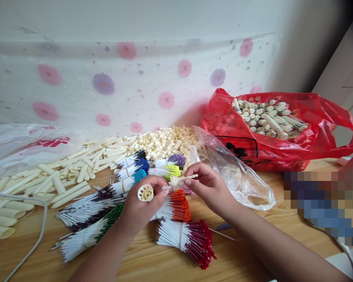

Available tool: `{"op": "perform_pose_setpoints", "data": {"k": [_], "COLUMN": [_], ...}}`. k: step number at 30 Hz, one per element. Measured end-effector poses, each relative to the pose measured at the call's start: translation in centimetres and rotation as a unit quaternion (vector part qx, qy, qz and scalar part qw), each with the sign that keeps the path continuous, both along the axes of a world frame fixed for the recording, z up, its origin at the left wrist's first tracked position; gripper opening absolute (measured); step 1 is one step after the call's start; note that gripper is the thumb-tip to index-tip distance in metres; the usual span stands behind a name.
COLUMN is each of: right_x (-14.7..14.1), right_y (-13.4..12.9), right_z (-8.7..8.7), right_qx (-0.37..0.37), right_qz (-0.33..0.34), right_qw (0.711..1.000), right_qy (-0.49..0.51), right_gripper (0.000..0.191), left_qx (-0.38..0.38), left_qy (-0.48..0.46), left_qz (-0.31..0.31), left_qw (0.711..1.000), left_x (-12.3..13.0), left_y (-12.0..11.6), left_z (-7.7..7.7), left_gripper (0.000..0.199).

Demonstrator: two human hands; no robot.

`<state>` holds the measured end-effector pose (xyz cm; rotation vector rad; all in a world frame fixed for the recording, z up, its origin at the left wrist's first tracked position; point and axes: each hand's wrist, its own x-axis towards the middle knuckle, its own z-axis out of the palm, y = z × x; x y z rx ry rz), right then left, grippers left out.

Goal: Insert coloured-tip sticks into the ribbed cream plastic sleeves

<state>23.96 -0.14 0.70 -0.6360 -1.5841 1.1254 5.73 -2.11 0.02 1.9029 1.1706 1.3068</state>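
My left hand (148,197) is closed around a cream plastic part whose round slotted end (145,193) faces the camera. Between both hands is a small cream piece with a thin stem (184,178); my right hand (204,184) pinches it with thumb and index finger, and the left fingertips meet its near end. Under and around the hands lie banded bundles of white refills: orange-tipped (179,205), dark red-tipped (185,241), green-tipped (88,235), light blue-tipped (129,182) and yellow-tipped (166,171).
Cream tubes (55,182) are spread at the left, by a white cable (44,219). Small cream slotted parts (161,143) are heaped at the back. A red bag (270,150) holds filled pieces at the right, beside a clear bag (238,176). The table (147,262) is wooden.
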Motion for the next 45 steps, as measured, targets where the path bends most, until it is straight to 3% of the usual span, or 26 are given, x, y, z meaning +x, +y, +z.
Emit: {"op": "perform_pose_setpoints", "data": {"k": [4, 13, 21, 31, 37, 45], "right_x": [-0.2, 0.0, -0.1, -0.1, 0.1, 0.1], "right_y": [-0.1, 0.4, 0.2, 0.3, 0.6, 0.9], "right_z": [-0.1, -0.8, -0.3, -0.5, -0.6, -0.9], "right_qx": [-0.034, -0.028, -0.043, -0.067, -0.01, 0.004], "right_qz": [0.054, 0.05, 0.065, 0.066, 0.019, 0.015], "right_qw": [0.997, 0.998, 0.996, 0.995, 0.995, 0.985], "right_qy": [0.033, 0.034, 0.048, 0.018, -0.102, -0.174], "right_gripper": [0.013, 0.011, 0.012, 0.014, 0.012, 0.034], "left_qx": [-0.002, 0.001, 0.04, 0.118, 0.169, 0.219], "left_qy": [-0.019, -0.135, -0.142, -0.029, 0.064, 0.127], "left_qz": [0.005, -0.046, -0.035, 0.009, 0.035, -0.004], "left_qw": [1.0, 0.99, 0.988, 0.992, 0.983, 0.967], "left_x": [-0.2, 0.0, -0.2, 0.0, -0.1, -0.1], "left_y": [0.2, 0.0, -0.2, -0.1, 0.0, -0.1], "left_z": [-0.2, -0.5, -0.8, 0.3, 0.6, 1.0], "left_gripper": [0.011, 0.009, 0.01, 0.003, 0.004, 0.008]}}
